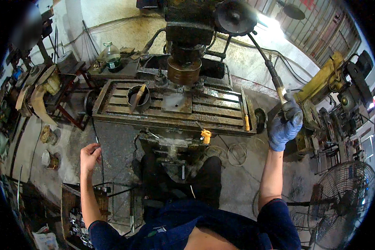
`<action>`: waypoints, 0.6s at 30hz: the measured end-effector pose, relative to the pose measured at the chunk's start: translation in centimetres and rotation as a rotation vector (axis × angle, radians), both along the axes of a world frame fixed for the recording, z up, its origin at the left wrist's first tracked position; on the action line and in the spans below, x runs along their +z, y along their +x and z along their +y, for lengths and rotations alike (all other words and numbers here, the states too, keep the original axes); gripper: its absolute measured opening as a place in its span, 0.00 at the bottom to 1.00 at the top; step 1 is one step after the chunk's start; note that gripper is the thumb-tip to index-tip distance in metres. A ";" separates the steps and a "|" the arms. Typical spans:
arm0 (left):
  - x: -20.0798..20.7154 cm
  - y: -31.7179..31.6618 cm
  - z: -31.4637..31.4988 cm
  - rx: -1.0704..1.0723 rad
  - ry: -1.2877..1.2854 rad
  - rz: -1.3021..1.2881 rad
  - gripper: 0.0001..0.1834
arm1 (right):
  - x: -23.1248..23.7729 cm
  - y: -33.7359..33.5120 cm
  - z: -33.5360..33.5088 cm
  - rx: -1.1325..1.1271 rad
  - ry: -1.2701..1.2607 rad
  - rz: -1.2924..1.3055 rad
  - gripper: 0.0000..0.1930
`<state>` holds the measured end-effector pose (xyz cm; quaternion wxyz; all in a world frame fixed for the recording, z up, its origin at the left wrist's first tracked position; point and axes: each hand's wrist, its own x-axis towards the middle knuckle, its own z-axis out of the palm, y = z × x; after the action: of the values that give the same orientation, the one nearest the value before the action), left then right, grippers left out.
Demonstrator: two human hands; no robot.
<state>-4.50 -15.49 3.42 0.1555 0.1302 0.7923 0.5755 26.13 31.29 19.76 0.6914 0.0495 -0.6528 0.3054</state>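
Note:
My right hand (286, 123), in a blue and dark grey glove, is closed around the end of a long lever (274, 74). That lever slopes up to the round black hub (236, 17) on the milling machine's head. My bare left hand (91, 156) hangs in front of the machine table's left end, its fingers curled in, with nothing visible in them. Below the head is a brownish round spindle part (184, 70), above a flat metal plate (176, 103) on the slotted table (212, 118). A round pot (134, 100) with a wooden-handled brush (141, 91) stands left of the plate.
A yellow-handled tool (247, 122) lies at the table's right end; a yellow fitting (206, 136) hangs below its front edge. A large fan (341, 200) stands at lower right, a box of metal parts (73, 208) at lower left. Cable loops (237, 155) lie on the floor.

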 end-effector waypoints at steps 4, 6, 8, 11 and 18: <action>0.7 0.3 0.5 0.003 -0.038 0.044 0.11 | -0.8 -0.1 -0.1 -0.083 -0.087 -0.010 0.21; 0.5 0.1 1.1 -0.024 -0.022 0.065 0.11 | -1.1 -0.1 0.3 0.027 -0.049 0.019 0.22; 0.5 0.0 1.5 -0.025 -0.017 0.061 0.11 | -1.4 -0.1 0.5 0.056 -0.036 0.028 0.22; 0.0 -0.4 1.5 -0.030 0.015 0.057 0.11 | -1.5 -0.2 0.3 0.009 -0.054 0.024 0.21; 0.5 -0.1 -4.8 0.110 -0.028 0.118 0.13 | -1.9 0.2 1.0 -0.070 -0.204 -0.081 0.19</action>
<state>-4.58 -20.27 3.89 0.0784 0.1183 0.8139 0.5634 26.28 32.25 17.87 0.6760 -0.0563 -0.6472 0.3478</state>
